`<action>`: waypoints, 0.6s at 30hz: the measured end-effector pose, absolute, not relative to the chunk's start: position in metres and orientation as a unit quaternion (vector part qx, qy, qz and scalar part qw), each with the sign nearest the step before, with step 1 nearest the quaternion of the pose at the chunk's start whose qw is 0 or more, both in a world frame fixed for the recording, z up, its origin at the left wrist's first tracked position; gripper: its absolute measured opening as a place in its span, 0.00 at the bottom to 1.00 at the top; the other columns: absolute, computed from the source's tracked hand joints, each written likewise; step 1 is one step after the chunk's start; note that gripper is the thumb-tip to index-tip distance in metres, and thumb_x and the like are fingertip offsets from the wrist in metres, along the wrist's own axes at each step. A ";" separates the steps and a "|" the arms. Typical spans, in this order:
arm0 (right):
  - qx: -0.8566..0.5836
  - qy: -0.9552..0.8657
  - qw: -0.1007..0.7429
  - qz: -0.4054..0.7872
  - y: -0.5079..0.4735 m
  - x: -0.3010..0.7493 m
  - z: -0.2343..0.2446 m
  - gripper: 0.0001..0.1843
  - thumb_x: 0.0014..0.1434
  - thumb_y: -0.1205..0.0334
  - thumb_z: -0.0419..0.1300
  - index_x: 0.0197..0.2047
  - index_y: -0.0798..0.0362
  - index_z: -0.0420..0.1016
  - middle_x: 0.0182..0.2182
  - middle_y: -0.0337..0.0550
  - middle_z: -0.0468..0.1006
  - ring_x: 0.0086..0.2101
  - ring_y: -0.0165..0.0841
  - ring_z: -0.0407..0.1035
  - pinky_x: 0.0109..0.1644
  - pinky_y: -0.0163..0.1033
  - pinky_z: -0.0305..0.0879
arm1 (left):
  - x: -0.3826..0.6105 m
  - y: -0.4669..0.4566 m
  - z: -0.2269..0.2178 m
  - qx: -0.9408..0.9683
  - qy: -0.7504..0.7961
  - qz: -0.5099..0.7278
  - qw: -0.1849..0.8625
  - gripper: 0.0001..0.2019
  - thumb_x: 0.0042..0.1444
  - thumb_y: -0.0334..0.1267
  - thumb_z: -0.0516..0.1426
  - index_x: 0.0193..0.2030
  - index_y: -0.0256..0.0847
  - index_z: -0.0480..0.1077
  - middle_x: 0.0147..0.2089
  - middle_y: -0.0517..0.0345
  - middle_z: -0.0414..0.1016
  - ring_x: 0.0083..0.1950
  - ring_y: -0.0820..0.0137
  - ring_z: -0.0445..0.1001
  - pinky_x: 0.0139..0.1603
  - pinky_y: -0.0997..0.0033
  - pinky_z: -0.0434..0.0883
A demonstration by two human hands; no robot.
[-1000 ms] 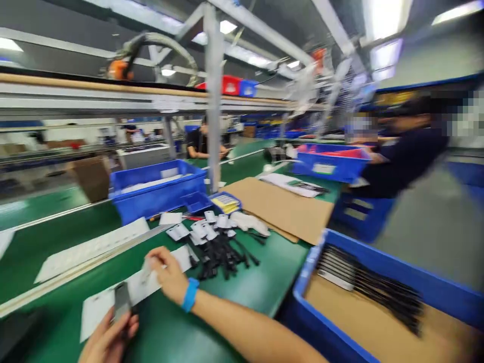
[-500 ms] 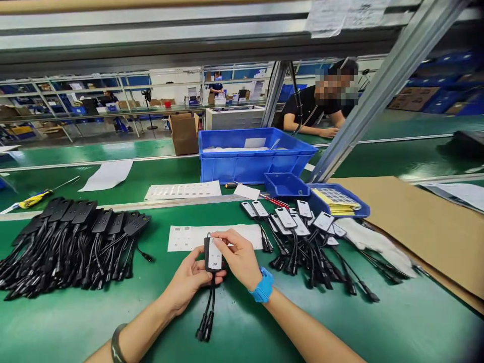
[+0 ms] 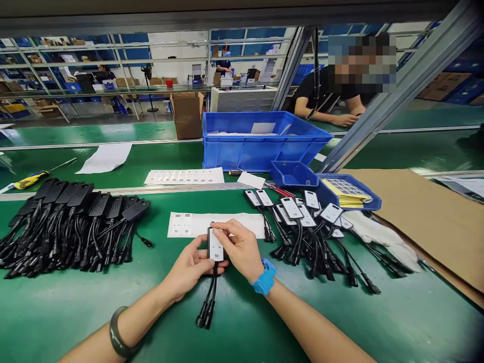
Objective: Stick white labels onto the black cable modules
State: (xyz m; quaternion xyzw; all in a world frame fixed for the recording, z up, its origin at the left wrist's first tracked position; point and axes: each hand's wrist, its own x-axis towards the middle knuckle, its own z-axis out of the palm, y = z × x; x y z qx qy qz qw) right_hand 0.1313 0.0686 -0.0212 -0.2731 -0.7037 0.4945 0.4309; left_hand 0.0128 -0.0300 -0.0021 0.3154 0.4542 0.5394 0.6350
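Near the middle of the bench my left hand (image 3: pixel 191 267) is closed around a small black controller box (image 3: pixel 209 246), from which two black cables (image 3: pixel 212 295) hang down. A white label (image 3: pixel 216 248) covers the face of the box. My right hand (image 3: pixel 242 249) grips the label's upper end, thumb on its surface and fingertips at the top edge of the box. Behind the hands lies a white label sheet (image 3: pixel 204 222) with a few labels at its left end. Black controllers (image 3: pixel 75 222) are heaped at left; labelled controllers (image 3: pixel 291 207) are piled at right.
A large blue bin (image 3: pixel 260 143) stands behind, with a small blue tray (image 3: pixel 294 174) and a tray of yellow-edged sheets (image 3: pixel 346 194) nearby. A white glove (image 3: pixel 372 234) and cardboard (image 3: pixel 423 217) lie at right. A screwdriver (image 3: pixel 30 180) is at far left. A person (image 3: pixel 321 96) sits across.
The label now sits more squarely over the box, with less black showing along its left side. Both hands keep their grip. The camera view has tilted, shifting the bench upward in the picture.
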 end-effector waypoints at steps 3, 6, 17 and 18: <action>-0.285 -0.699 0.432 0.493 0.068 0.132 -0.020 0.12 0.60 0.60 0.59 0.46 0.51 0.77 0.28 0.38 0.65 0.26 0.28 0.63 0.24 0.31 0.62 | 0.014 -0.031 -0.001 0.328 0.462 0.535 0.627 0.27 0.53 0.39 0.63 0.56 0.38 0.58 0.42 0.45 0.77 0.48 0.55 0.76 0.50 0.56 0.70; -0.297 -0.687 0.434 0.501 0.067 0.132 -0.019 0.15 0.59 0.60 0.60 0.49 0.51 0.74 0.27 0.36 0.64 0.24 0.26 0.61 0.23 0.30 0.60 | 0.015 -0.031 0.001 0.337 0.468 0.530 0.621 0.27 0.53 0.40 0.63 0.56 0.38 0.57 0.41 0.45 0.77 0.48 0.55 0.75 0.51 0.55 0.70; -0.308 -0.678 0.444 0.498 0.066 0.131 -0.019 0.14 0.58 0.60 0.60 0.48 0.50 0.71 0.26 0.34 0.63 0.23 0.26 0.59 0.23 0.30 0.59 | 0.015 -0.031 -0.002 0.370 0.469 0.519 0.612 0.25 0.56 0.41 0.60 0.56 0.37 0.56 0.40 0.47 0.76 0.45 0.60 0.76 0.48 0.61 0.71; -0.308 -0.681 0.446 0.493 0.066 0.131 -0.019 0.14 0.58 0.61 0.60 0.48 0.50 0.71 0.26 0.34 0.63 0.23 0.26 0.59 0.24 0.31 0.59 | 0.015 -0.031 -0.002 0.373 0.470 0.517 0.610 0.25 0.56 0.41 0.60 0.56 0.37 0.56 0.39 0.47 0.76 0.44 0.61 0.77 0.48 0.62 0.71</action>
